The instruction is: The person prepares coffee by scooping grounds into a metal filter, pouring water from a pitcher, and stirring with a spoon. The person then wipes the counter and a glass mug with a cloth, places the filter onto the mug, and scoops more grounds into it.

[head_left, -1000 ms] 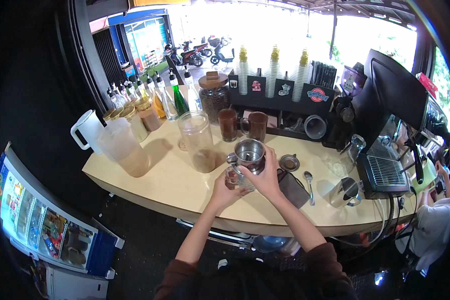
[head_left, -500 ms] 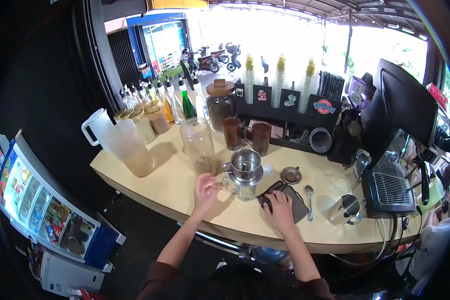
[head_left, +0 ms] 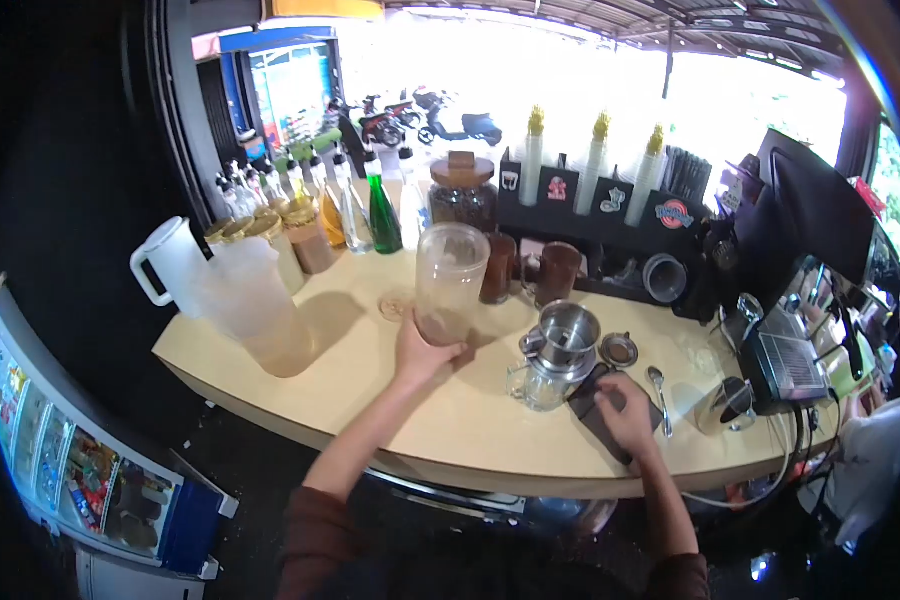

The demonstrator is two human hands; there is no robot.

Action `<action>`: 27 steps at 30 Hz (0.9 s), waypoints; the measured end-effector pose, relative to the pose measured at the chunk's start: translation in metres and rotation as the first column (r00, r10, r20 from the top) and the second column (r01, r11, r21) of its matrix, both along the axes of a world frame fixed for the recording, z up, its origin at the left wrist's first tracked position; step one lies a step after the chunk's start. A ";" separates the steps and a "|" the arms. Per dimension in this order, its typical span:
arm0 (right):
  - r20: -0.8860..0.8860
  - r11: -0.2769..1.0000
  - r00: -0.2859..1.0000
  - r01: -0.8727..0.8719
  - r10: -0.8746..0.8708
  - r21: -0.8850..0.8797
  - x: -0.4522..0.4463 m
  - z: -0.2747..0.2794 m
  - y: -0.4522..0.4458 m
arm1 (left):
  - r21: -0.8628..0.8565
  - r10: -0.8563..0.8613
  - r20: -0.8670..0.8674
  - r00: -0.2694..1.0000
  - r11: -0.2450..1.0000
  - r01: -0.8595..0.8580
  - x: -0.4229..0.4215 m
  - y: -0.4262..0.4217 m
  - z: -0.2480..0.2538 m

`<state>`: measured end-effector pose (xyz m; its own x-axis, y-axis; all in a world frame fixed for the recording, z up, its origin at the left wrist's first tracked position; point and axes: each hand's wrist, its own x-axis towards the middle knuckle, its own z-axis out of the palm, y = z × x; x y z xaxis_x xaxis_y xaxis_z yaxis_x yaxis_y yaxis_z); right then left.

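My left hand is wrapped around the lower part of a tall clear plastic jug; whether its base rests on the counter I cannot tell. To the right, a metal drip coffee filter sits on top of a glass mug. My right hand, its fingers curled, is closed on a dark folded cloth beside that mug. Close by lie a small round metal filter part and a spoon. Behind the jug stand two mugs of brown drink, the nearer one with a handle.
A frosted pitcher and a white pitcher stand at the left. Syrup bottles and a wooden-lidded jar line the back, beside a black cup rack. At right are a metal jug and a coffee machine.
My left hand has reached forward and taken hold of the clear jug. My right hand's fingers have curled more on the cloth. The view has turned left, shifting the counter items rightward.
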<state>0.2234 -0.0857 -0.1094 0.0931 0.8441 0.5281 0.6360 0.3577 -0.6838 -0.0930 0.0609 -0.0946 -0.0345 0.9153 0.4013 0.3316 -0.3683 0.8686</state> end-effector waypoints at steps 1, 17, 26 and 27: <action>-0.081 0.997 0.996 0.035 -0.041 -0.075 0.001 0.016 -0.003 | 0.038 -0.006 -0.068 0.998 0.999 0.009 -0.009 0.003 0.004; 0.364 0.887 0.814 -0.372 0.453 -0.274 -0.149 0.181 0.089 | 0.447 -0.167 -0.141 0.976 0.869 0.213 -0.056 0.032 0.011; 0.514 0.759 0.610 -0.241 0.603 -0.605 -0.178 0.136 0.136 | 0.509 -0.147 -0.280 0.949 0.815 0.276 -0.058 0.022 0.023; 0.536 0.797 0.614 -0.294 0.580 -0.527 -0.174 0.117 0.144 | 0.507 -0.168 -0.278 0.946 0.811 0.293 -0.057 0.023 0.022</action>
<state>0.0491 0.0583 0.0075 -0.5784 0.8145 -0.0460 0.7859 0.5412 -0.2991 -0.1503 0.0835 -0.0726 0.2921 0.5225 0.8011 0.3277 -0.8415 0.4294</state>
